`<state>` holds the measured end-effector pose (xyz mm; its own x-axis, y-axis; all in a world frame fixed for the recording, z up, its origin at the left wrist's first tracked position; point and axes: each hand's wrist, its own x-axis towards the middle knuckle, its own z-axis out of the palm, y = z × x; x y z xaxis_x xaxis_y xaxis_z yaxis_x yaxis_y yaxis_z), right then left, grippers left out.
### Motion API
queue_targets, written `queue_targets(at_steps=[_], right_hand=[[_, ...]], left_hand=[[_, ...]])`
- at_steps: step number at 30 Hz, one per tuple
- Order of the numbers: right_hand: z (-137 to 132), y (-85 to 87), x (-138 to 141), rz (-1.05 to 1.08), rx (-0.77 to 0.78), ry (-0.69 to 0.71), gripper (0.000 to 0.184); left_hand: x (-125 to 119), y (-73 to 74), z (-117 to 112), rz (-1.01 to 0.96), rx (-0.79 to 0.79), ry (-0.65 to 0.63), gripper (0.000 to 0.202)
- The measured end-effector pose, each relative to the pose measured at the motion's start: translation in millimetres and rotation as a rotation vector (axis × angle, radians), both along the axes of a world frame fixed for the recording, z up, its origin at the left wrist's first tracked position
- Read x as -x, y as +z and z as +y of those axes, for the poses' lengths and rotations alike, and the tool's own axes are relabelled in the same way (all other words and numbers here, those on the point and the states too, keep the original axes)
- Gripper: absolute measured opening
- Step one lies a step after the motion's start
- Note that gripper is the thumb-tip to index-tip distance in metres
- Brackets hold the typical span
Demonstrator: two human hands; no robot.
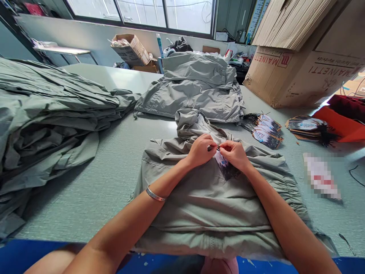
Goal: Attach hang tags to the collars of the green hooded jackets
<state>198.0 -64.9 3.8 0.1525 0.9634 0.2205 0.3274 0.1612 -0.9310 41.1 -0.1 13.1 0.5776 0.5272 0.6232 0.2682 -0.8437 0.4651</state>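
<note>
Workshop table (85,213), sage-green top: left hand (199,151) and right hand (232,154) are pinching a black tag cord (213,148) in a narrow fingertip grip, printed hang tag (225,167) is lying on a folded grey-green jacket (211,205), spare hang tags (266,131) are lying just beyond

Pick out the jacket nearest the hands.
It is the grey-green jacket spread beneath the left hand and right hand, with a hang tag against it. The other spread jacket lies farther up the table; the rest sit in a stack to the left.
</note>
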Motion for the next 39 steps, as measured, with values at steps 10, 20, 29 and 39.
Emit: queue_targets(at_steps=[10, 20, 29, 39], right_hand=[[0.0, 6.6, -0.2, 0.132, 0.086, -0.003, 0.023], [-0.6, 8.1, -1.4, 0.197, 0.126, -0.026, 0.026], [-2.4, 13.1, 0.3, 0.213, 0.173, -0.021, 0.024], [0.2, 8.9, -0.3, 0.216, 0.161, 0.0, 0.024]], left_hand=[[2.6, -3.8, 1.1, -0.076, 0.055, -0.009, 0.011], [4.1, -5.5, 5.5, 0.109, -0.223, -0.003, 0.02], [4.0, -6.6, 6.4, 0.122, -0.369, -0.007, 0.025], [3.5, -6.7, 5.3, 0.183, -0.401, 0.022, 0.027]])
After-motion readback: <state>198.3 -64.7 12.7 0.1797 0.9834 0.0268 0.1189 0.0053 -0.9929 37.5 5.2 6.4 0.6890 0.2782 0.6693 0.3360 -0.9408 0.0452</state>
